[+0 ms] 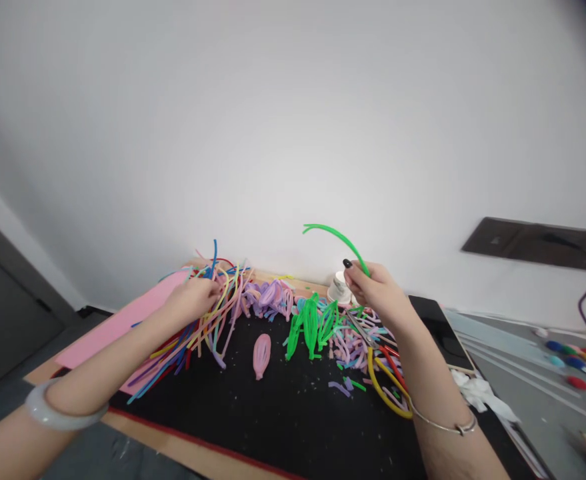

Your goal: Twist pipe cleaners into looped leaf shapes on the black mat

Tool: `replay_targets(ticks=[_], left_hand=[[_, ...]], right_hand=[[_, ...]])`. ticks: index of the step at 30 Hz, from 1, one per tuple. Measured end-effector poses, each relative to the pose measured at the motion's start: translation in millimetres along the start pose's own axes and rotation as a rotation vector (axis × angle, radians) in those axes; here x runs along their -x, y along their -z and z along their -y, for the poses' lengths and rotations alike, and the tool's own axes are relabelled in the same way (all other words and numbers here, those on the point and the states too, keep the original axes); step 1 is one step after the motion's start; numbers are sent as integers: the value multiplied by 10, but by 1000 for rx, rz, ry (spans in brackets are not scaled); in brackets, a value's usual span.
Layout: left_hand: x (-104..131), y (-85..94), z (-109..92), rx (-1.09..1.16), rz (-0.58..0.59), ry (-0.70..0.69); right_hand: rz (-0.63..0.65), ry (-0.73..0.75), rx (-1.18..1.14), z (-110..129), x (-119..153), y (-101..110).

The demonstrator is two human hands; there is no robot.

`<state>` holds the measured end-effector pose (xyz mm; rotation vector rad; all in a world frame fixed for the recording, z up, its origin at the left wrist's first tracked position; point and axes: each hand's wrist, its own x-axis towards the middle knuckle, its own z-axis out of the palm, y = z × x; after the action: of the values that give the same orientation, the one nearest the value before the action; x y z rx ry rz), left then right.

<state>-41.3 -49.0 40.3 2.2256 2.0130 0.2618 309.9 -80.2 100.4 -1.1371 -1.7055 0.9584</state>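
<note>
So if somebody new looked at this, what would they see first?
Probably the green pipe-cleaner strand, curving up from the right hand against the pale wall. Next, the rainbow bunch of pipe cleaners by the left hand, partly over the pink sheet. Then the green looped bundles near the middle, on the black mat.

Seen from the pink looped piece [261,356] on the black mat [273,427], the left hand [197,298] is at 10 o'clock, at the bunch of coloured stems [225,313]. The right hand [375,288], at 2 o'clock, holds a curved green stem [340,237]. In this same direction, but nearer, lie the green looped pieces [311,327]. Purple loops [271,297] are at 12 o'clock, and the scissors [387,393] near 3 o'clock.
</note>
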Motion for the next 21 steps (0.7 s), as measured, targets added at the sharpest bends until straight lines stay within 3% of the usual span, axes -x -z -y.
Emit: replay_targets(ticks=[5,16,21], left_hand=[[-11,-238,324,-11,20,106],[-24,-342,280,-74,-1,193],[-125,-388,376,43,-43,161]], right_hand=[[-30,-30,-52,-29,-10,59],[-56,0,-4,-106,-21,66],[-53,5,24,-101,-22,74]])
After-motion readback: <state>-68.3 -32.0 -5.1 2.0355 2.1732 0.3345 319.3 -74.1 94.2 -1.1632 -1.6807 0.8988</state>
